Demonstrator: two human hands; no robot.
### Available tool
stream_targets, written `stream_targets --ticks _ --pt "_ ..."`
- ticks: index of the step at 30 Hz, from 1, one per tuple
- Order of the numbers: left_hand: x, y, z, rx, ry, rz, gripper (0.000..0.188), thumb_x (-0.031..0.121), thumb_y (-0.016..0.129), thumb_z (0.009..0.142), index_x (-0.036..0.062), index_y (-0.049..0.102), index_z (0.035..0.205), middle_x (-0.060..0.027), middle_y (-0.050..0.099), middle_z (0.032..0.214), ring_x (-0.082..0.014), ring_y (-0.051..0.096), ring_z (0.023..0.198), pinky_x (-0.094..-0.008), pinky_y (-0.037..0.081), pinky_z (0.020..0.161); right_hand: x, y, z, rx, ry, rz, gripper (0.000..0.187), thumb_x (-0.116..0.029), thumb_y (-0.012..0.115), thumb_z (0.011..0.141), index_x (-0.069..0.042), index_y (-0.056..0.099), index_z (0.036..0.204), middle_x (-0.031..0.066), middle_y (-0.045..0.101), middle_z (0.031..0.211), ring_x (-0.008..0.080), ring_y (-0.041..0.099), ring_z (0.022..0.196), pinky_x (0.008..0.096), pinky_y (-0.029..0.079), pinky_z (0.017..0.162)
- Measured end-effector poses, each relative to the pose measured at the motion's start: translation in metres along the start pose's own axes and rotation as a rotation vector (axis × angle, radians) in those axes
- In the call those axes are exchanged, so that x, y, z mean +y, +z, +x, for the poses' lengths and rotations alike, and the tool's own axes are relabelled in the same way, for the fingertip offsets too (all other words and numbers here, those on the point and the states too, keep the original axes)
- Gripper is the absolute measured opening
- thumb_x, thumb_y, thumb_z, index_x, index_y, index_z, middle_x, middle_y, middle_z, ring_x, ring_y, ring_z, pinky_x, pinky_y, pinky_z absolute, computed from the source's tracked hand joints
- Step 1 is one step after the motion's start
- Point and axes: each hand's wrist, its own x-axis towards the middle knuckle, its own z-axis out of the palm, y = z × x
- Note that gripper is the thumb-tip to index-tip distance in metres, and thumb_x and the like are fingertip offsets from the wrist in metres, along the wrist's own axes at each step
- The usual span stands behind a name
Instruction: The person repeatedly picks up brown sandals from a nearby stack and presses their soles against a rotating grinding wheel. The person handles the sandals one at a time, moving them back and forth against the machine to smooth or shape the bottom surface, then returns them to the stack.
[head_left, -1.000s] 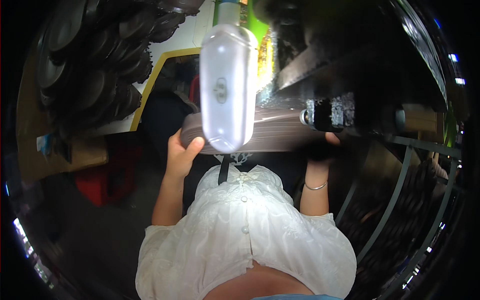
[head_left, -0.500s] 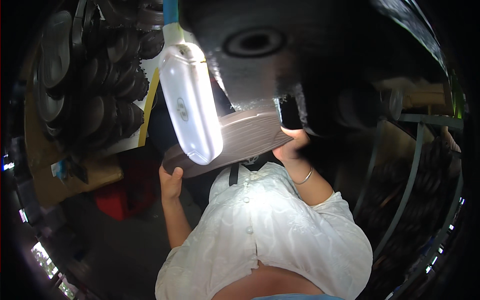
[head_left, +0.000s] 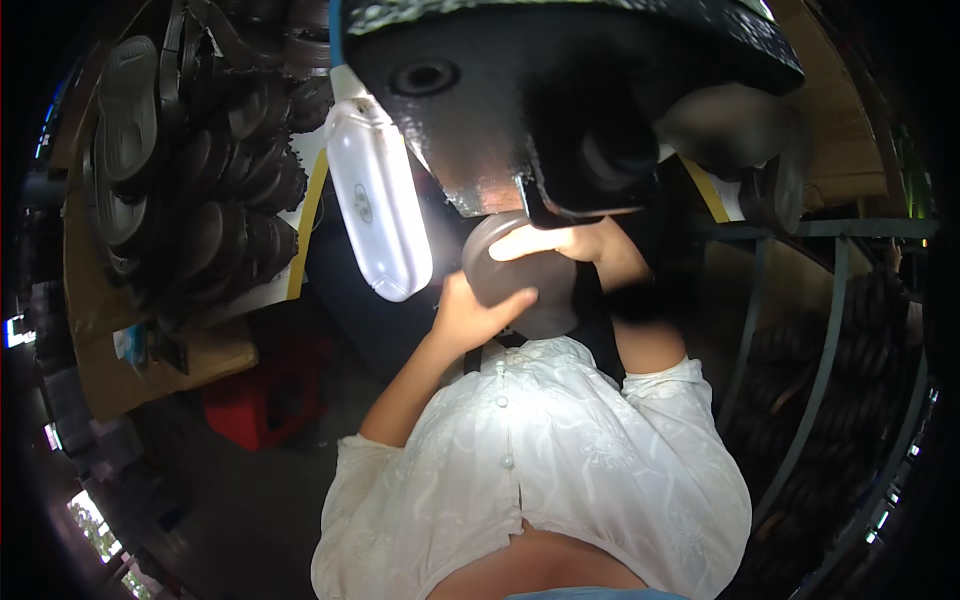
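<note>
A brown-grey shoe sole is between my two hands, under the dark metal head of a machine. It appears foreshortened, with one rounded end showing. My left hand grips its near left side, thumb on top. My right hand holds it from the far right, its thumb stretched across the upper surface. The machine hides the sole's far edge, so whether they touch cannot be seen. A lit white lamp hangs just left of the sole.
Dark soles with ragged edges are heaped at the left on a yellow-edged surface. Below them is a red plastic stool. A metal rack with dark footwear stands at the right. Another dark sole lies behind the machine's right side.
The sole has turned from lying crosswise to pointing more away from me. My left hand has moved right and inward, and my right hand now reaches over its top.
</note>
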Motion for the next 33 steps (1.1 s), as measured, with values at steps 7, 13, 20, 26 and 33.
stream_targets --ticks 7,13,20,26,33 --pt "0.033 0.005 0.029 0.123 -0.112 -0.197 0.018 0.014 0.064 0.081 -0.0003 0.061 0.092 -0.0018 0.061 0.078 -0.0064 0.053 0.071 -0.0209 0.044 0.064 0.019 -0.016 -0.049 0.001 0.096 0.224 0.064 -0.014 0.068 0.073 0.003 0.038 0.126 0.0108 0.049 0.118 0.0168 0.044 0.11 0.03 0.035 0.094" --pt "0.025 0.005 0.011 0.172 -0.056 -0.339 0.022 0.015 0.057 0.087 -0.0018 0.057 0.1 0.0002 0.057 0.083 -0.0059 0.051 0.074 -0.02 0.043 0.067 0.092 -0.07 -0.144 -0.169 0.562 0.031 0.049 -0.014 0.073 0.065 0.004 0.054 0.107 0.0106 0.059 0.1 0.0166 0.054 0.093 0.0273 0.042 0.083" --pt "0.018 0.015 0.001 0.165 -0.093 -0.348 0.027 0.013 0.055 0.087 -0.003 0.053 0.108 -0.0043 0.06 0.096 -0.009 0.053 0.087 -0.0241 0.042 0.079 0.062 -0.131 -0.161 0.67 -0.144 0.308 0.043 -0.01 0.063 0.065 0.004 0.053 0.104 0.0098 0.061 0.091 0.0175 0.06 0.083 0.0272 0.047 0.078" --pt "0.019 -0.001 -0.009 0.155 -0.156 -0.396 0.028 0.012 0.054 0.088 -0.0033 0.051 0.112 -0.0068 0.058 0.102 -0.0119 0.053 0.093 -0.0263 0.041 0.084 0.036 -0.109 -0.108 0.868 -0.245 0.593 0.04 -0.012 0.058 0.077 0.003 0.05 0.113 0.0117 0.059 0.099 0.0208 0.059 0.089 0.031 0.047 0.081" --pt "0.001 -0.015 -0.016 0.202 -0.067 -0.407 0.035 0.013 0.054 0.088 -0.0037 0.045 0.116 -0.0094 0.054 0.11 -0.0148 0.05 0.1 -0.0287 0.038 0.089 0.034 -0.079 -0.096 0.788 -0.347 0.598 0.048 -0.013 0.057 0.073 0.002 0.047 0.117 0.0122 0.057 0.101 0.0215 0.056 0.095 0.0319 0.044 0.087"
